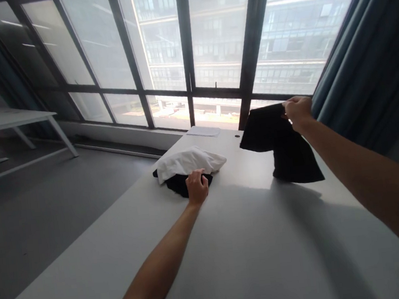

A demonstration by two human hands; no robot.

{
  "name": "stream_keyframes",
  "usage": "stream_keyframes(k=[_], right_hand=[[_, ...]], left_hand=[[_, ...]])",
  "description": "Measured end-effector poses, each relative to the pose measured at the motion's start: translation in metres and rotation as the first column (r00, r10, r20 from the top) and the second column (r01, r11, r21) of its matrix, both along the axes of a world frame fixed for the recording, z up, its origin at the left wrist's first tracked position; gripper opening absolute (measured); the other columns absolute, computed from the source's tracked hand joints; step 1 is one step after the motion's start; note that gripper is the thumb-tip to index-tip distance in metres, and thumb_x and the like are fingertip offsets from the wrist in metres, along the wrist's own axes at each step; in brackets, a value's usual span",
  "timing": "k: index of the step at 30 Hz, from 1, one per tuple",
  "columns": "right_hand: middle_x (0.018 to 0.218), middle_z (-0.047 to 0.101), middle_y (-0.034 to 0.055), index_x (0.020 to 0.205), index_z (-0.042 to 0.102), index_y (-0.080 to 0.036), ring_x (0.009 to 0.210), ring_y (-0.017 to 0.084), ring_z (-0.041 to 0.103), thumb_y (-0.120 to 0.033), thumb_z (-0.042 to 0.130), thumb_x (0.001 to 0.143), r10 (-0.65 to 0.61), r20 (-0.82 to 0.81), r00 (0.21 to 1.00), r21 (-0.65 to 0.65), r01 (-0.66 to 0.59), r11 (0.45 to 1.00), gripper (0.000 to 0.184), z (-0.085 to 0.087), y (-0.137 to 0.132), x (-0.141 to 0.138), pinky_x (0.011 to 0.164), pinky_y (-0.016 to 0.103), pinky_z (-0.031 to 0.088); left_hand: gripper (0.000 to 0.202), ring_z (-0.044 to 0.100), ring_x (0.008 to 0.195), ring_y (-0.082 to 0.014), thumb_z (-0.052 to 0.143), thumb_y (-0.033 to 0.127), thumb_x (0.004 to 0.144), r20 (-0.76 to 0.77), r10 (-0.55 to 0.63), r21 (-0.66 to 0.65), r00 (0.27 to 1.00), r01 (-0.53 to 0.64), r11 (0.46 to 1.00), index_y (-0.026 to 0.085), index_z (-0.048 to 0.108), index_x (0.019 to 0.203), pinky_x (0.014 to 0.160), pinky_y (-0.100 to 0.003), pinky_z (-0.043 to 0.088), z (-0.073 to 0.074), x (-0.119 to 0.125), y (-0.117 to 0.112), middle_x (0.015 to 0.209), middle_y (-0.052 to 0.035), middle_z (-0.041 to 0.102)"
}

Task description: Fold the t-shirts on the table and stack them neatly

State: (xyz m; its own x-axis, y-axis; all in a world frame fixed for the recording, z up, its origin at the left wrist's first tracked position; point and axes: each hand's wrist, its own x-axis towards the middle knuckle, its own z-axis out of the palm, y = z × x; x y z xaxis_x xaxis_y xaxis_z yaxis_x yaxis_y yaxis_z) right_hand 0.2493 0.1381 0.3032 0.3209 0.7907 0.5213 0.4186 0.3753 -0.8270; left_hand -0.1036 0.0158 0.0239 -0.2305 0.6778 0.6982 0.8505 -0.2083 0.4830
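White desk (251,239) stretches out before me. Toward its middle my left hand (197,188) lies with fingers curled on the black cloth (178,186) poking out from under a white bundle (186,162); I cannot tell whether they pinch it. That pile, I judge, is not yet sorted. Nearer the right edge my right hand (298,112) is clenched on a black garment (285,147), lifted, its lower end seemingly resting on the desk. A paper sheet (203,131) lies at the far edge, and a blue curtain (365,65) hangs close beside my raised hand.
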Motion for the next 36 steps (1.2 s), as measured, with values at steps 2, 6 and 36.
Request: stream_keyframes(k=[2, 6, 36], right_hand=[[0.098, 0.062, 0.0128, 0.113, 0.057, 0.003, 0.070, 0.009, 0.056, -0.015, 0.051, 0.096, -0.001, -0.075, 0.997, 0.033, 0.003, 0.999, 0.025, 0.034, 0.013, -0.029, 0.065, 0.028, 0.052], [0.102, 0.061, 0.0122, 0.122, 0.049, 0.009, 0.074, 0.004, 0.057, -0.011, 0.048, 0.099, 0.219, -0.297, 0.929, 0.185, -0.169, 0.968, 0.030, 0.072, 0.029, -0.094, 0.066, 0.022, 0.050], [0.142, 0.056, 0.0142, 0.127, 0.065, -0.025, 0.137, 0.030, 0.049, -0.025, 0.050, 0.088, 0.310, 0.449, 0.838, -0.271, -0.203, 0.941, 0.042, -0.318, -0.171, -0.040, 0.119, 0.048, 0.037]], left_hand=[[0.036, 0.057, 0.122, -0.0315, 0.047, 0.019, 0.093, 0.122, 0.134, 0.035, 0.983, -0.140, 0.990, 0.019, 0.062, 0.125, 0.104, -0.046, 0.039, -0.002, -0.015, 0.003, 0.123, -0.0154, 0.065], [0.037, 0.059, 0.119, -0.0285, 0.045, 0.016, 0.089, 0.441, 0.207, 0.087, 0.873, -0.271, 0.959, 0.015, 0.059, 0.124, 0.108, -0.045, 0.040, -0.007, -0.051, 0.016, 0.118, -0.0167, 0.065], [0.073, 0.009, 0.152, -0.0525, 0.078, 0.045, 0.082, -0.470, 0.003, -0.280, 0.883, -0.153, 0.948, 0.038, 0.051, 0.150, 0.112, -0.082, 0.007, 0.005, -0.026, 0.012, 0.171, -0.0086, 0.016]])
